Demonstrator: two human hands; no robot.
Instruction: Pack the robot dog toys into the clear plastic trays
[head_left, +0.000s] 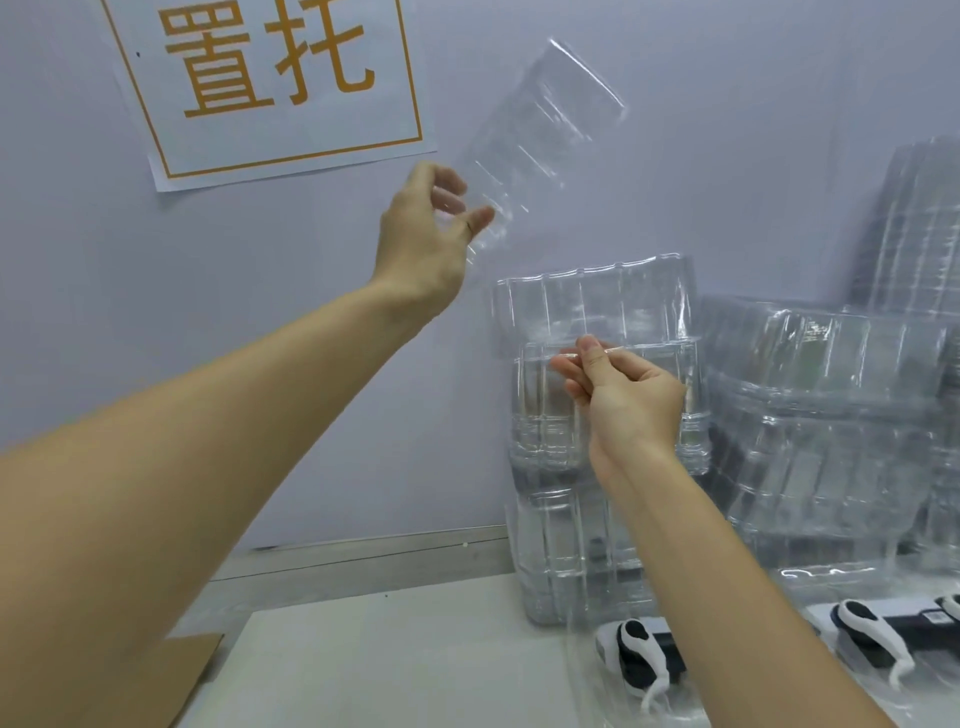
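Observation:
My left hand (426, 234) is raised in front of the wall and pinches the lower corner of a clear plastic tray (540, 140), which tilts up to the right. Lower down, my right hand (618, 395) pinches the top edge of another clear tray (597, 306) at the head of a tall stack of trays (561, 519) leaning on the wall. Black and white robot dog toys (639, 665) lie on the table at the bottom right, a second one (872, 639) further right under clear plastic.
More stacks of clear trays (831, 426) fill the right side against the wall. A white paper sign with orange characters (270, 83) hangs on the wall. A brown cardboard sheet (176, 675) lies at the bottom left beside the white table top (389, 665).

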